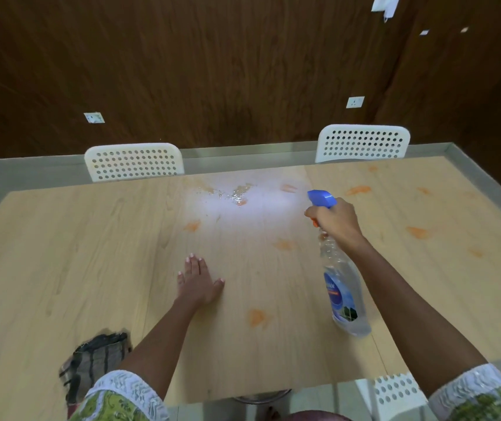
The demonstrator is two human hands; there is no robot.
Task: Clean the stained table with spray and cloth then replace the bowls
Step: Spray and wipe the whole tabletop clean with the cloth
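Note:
My right hand grips the neck of a clear spray bottle with a blue nozzle, held above the right half of the light wooden table and aimed left and away. A white mist and wet droplets lie on the far middle of the table. Orange stains are scattered across the surface, several on the right side. My left hand rests flat on the table, fingers straight. A dark striped cloth lies crumpled near the front left edge, partly behind my left sleeve. No bowls are in view.
Two white perforated chairs stand at the table's far side, a third at the near right. A dark wood-panelled wall rises behind. A grey rim frames the wooden top.

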